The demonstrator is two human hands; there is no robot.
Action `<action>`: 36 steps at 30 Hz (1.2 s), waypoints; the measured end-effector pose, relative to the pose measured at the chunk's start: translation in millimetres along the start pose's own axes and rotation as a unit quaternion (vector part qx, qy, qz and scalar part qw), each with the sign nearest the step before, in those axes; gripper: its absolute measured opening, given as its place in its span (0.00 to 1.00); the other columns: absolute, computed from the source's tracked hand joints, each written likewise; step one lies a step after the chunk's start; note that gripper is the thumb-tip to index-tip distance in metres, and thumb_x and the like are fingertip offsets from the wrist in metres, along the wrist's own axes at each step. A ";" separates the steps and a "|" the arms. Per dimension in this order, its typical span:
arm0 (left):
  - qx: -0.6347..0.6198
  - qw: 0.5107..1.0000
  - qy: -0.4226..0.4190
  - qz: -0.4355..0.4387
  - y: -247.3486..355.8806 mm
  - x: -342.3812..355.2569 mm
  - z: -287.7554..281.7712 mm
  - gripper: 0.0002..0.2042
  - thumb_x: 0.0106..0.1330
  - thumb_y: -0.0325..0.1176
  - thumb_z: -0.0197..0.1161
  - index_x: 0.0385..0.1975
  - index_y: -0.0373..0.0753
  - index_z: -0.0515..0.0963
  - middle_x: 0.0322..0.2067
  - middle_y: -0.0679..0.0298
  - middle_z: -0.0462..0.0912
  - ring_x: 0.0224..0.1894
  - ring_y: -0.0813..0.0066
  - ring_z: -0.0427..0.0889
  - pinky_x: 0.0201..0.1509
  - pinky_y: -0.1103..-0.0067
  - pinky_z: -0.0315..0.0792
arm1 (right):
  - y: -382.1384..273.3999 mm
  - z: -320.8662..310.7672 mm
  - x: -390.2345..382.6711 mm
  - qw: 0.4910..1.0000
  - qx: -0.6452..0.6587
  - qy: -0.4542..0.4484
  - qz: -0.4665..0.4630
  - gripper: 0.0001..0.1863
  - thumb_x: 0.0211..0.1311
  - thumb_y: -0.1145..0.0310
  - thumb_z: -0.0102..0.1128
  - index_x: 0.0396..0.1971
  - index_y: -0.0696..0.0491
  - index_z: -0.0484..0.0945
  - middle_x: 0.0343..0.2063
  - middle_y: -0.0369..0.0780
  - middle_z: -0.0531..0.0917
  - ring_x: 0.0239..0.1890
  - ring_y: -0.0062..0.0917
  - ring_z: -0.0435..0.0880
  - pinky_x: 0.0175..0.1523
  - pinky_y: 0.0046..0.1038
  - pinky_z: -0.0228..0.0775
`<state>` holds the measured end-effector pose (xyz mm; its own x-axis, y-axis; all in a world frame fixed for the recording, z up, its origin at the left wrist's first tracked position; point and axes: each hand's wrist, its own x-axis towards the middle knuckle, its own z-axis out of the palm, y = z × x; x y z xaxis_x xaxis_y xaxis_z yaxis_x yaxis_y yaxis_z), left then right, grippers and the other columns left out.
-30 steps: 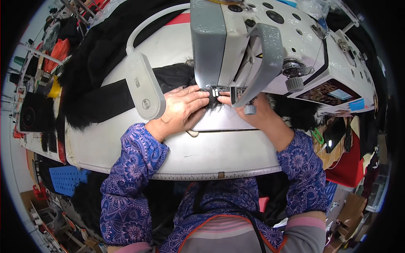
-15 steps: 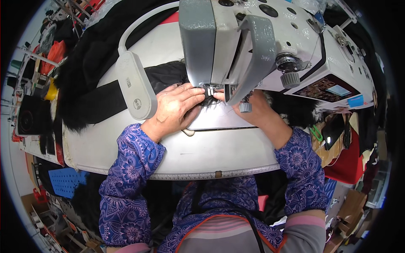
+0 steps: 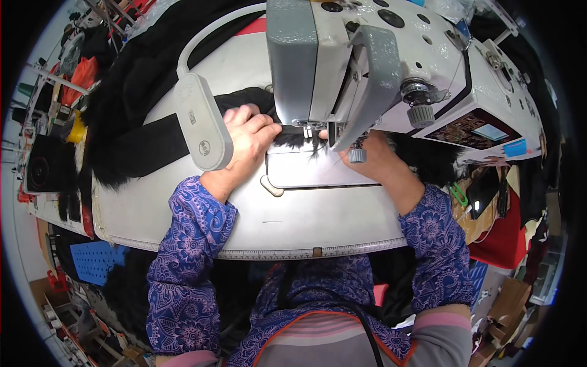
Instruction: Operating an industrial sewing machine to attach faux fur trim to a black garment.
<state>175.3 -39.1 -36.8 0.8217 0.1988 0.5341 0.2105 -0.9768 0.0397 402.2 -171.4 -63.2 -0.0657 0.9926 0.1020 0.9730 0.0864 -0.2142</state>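
Observation:
A sewing machine (image 3: 293, 67) stands over a white table. Black fabric with furry edges (image 3: 153, 147) runs from the left to its presser foot (image 3: 307, 131). Left of the foot, my left hand (image 3: 247, 144) has its fingers curled on the fabric's edge, pinching it. My right hand (image 3: 370, 156) is at the right of the foot, partly behind the machine's grey guard (image 3: 379, 73). Only one fingertip shows beside the foot; its other fingers are hidden. Strands of black fur lie on the bright plate below the foot.
A grey lamp head (image 3: 205, 122) on a bent neck hangs close over my left wrist. A measuring tape (image 3: 293, 252) runs along the table's near edge. More black furry fabric (image 3: 128, 79) is heaped at the far left. On the right lie a phone (image 3: 483, 189) and a green clip (image 3: 458, 194).
My left hand has drawn back to the left from the presser foot, and its stretched fingers have curled on the fabric. The right hand has barely moved.

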 end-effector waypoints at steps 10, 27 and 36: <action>-0.131 0.988 0.016 0.074 17.5 -0.2 7.0 0.13 0.41 0.28 0.69 0.31 0.38 0.81 0.31 0.63 0.78 0.39 0.66 0.79 0.44 0.74 0.72 | -20.5 -3.5 -2.4 0.977 0.102 0.163 -0.092 0.06 0.51 0.71 0.67 0.28 0.55 0.79 0.30 0.39 0.83 0.33 0.33 0.83 0.38 0.30 0.75; -0.153 0.987 0.044 0.010 15.6 -4.2 10.8 0.13 0.38 0.23 0.69 0.27 0.41 0.81 0.29 0.69 0.80 0.33 0.71 0.79 0.34 0.75 0.75 | -27.7 -9.2 -3.1 0.956 0.107 0.211 -0.172 0.10 0.50 0.74 0.70 0.33 0.53 0.80 0.28 0.37 0.82 0.28 0.30 0.80 0.33 0.29 0.73; -0.089 0.992 0.043 0.073 14.8 -0.1 7.1 0.09 0.41 0.28 0.67 0.25 0.45 0.81 0.29 0.72 0.80 0.34 0.75 0.77 0.35 0.76 0.67 | -21.5 -13.2 -6.5 0.954 0.127 0.191 -0.192 0.10 0.49 0.72 0.72 0.32 0.54 0.81 0.30 0.37 0.82 0.30 0.27 0.81 0.34 0.28 0.73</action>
<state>182.1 -53.1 -42.2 0.7871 0.0548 0.6143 -0.0099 -0.9948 0.1013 384.7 -180.8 -46.4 -0.2737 0.7843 0.5567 0.8056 0.5031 -0.3127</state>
